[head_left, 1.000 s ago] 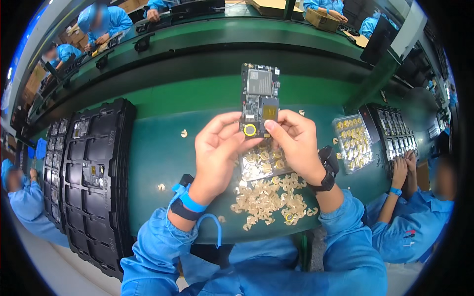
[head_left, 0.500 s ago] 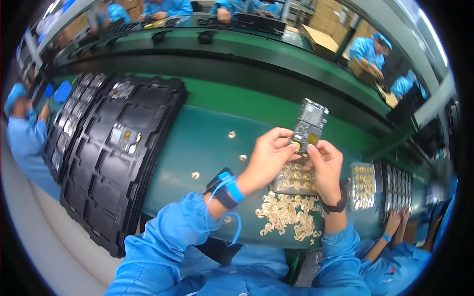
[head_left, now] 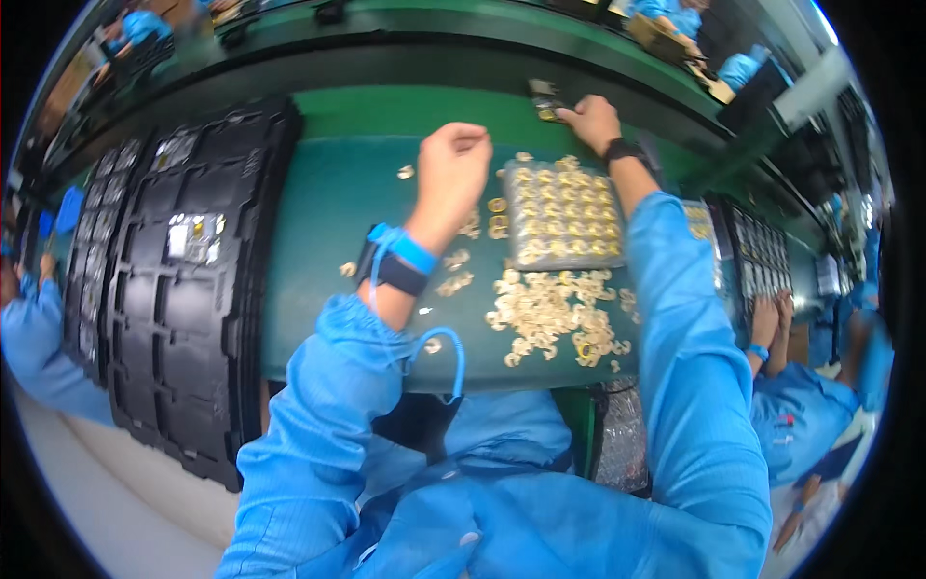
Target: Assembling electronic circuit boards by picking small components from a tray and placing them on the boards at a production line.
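on the left, the stacked black trays (head_left: 183,318) lie as before, with a loose board (head_left: 198,238) in one of their pockets. right of them, the left hand (head_left: 451,179) has let go of the circuit board (head_left: 545,100) that both hands held half a second ago. it is now raised over the green mat (head_left: 328,212), forearm reaching far from the near edge, wrist bent slightly right, fingers curled in narrowly; whether anything small is pinched there i cannot tell. pale c-shaped pieces (head_left: 453,283) lie scattered near that wrist. further right, the clear tray (head_left: 564,217) of yellow-ringed discs, earlier partly covered by the hands, shows almost whole, with the heap of pale pieces (head_left: 555,314) on its near side. beyond the tray's far right corner, the right hand (head_left: 593,124) alone grips the circuit board by its near end, between thumb and fingers, arm stretched far, palm down.
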The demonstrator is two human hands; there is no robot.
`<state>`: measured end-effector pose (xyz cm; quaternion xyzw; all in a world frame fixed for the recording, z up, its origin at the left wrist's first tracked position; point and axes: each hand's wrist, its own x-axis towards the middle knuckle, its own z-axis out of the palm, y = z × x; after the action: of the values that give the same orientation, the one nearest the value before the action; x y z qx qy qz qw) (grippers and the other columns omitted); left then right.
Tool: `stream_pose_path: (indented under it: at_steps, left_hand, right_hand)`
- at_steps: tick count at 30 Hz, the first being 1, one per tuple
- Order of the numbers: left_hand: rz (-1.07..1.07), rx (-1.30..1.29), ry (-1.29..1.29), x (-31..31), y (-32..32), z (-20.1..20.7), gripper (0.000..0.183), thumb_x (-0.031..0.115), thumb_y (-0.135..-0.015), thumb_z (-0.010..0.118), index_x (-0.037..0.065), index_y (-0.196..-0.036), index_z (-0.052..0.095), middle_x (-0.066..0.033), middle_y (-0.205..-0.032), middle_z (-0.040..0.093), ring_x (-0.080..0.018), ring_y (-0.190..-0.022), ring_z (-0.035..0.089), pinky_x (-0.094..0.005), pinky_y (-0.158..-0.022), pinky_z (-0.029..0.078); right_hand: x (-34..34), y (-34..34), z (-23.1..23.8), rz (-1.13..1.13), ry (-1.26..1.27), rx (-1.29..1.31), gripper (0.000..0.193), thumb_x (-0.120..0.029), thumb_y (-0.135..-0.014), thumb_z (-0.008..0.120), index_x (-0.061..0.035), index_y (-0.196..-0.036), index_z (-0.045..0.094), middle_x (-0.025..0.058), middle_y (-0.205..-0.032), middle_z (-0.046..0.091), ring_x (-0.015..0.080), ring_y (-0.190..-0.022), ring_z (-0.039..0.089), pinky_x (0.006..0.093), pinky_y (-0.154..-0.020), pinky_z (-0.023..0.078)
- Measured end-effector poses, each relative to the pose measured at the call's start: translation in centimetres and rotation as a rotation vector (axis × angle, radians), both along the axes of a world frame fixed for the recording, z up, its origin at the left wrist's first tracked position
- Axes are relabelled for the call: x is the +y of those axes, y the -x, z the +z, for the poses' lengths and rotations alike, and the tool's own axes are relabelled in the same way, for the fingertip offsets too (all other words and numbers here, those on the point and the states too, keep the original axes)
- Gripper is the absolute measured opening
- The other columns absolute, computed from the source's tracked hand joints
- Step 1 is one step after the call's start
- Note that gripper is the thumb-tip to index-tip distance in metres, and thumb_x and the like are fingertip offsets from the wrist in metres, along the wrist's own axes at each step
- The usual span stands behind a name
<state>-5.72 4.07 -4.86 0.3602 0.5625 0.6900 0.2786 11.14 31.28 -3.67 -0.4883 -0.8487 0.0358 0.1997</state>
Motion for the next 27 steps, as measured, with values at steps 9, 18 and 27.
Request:
stream_pose_path:
  at_steps: [9, 18, 27]
  left_hand:
    - [-0.08, 0.499, 0.171, -2.6, -3.2, 2.5, 0.039, 0.024, -0.092, 0.073, -0.009, -0.112, 0.072, -0.0236, -0.09, 0.077, -0.0346, -0.084, 0.077, -0.0418, -0.077, 0.06]
    - [-0.081, 0.6, 0.248, -1.7, -3.1, 1.2, 0.03, 0.022, -0.094, 0.068, -0.008, -0.091, 0.07, -0.0288, -0.085, 0.072, -0.0483, -0.08, 0.071, -0.055, -0.073, 0.055]
    - [0.105, 0.932, 0.219, -1.7, -7.2, 0.6, 0.009, 0.006, -0.076, 0.068, -0.002, -0.073, 0.071, -0.026, -0.071, 0.07, -0.0428, -0.074, 0.074, -0.0507, -0.068, 0.061]
  right_hand:
    - [-16.4, -12.0, 4.6, 0.174, 0.122, 0.137, 0.034, -0.028, -0.094, 0.077, 0.0045, -0.102, 0.072, 0.0224, -0.079, 0.072, 0.039, -0.076, 0.072, 0.0437, -0.072, 0.056]
    - [-18.4, -13.1, 2.8, 0.161, 0.138, 0.319, 0.026, -0.018, -0.098, 0.067, 0.0062, -0.103, 0.074, 0.0272, -0.095, 0.074, 0.0435, -0.09, 0.072, 0.0473, -0.083, 0.056]
    - [-15.0, -16.9, -0.7, 0.23, -0.146, 0.231, 0.006, 0.003, -0.088, 0.065, 0.0056, -0.084, 0.061, 0.0255, -0.075, 0.057, 0.0393, -0.069, 0.056, 0.0473, -0.067, 0.046]
